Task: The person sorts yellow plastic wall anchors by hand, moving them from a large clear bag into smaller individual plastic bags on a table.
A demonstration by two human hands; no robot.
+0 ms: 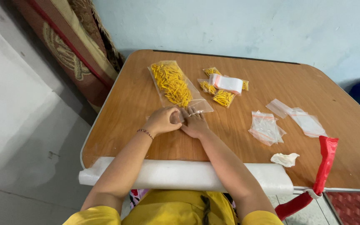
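Both hands meet on the table point(138, 104), fingertips together at the near, open end of the big bag point(178, 86). The left hand point(162, 121) is curled, fingers bent in toward the right hand point(193, 123), which lies flatter with its fingers pointing at the bag's mouth. They seem to pinch something small between them at the bag's edge; what it is I cannot tell, nor how firm the grip is. A thin bracelet point(145, 132) sits on the left wrist.

The big bag is clear plastic, full of yellow sticks, and stretches away from the hands toward the far left of the table, touching the fingertips at its near end.

Just right of it lie small bags point(223, 98) of the same yellow pieces, with a white and red strip point(226, 83) on top. Further right, well apart from the hands, are empty bags point(265, 127) in a loose pile and two more flat ones point(301, 117). A crumpled white scrap point(284, 158) sits near the right front edge, beside a red strap point(325, 164). A white foam roll point(180, 175) pads the table's near edge under both forearms.
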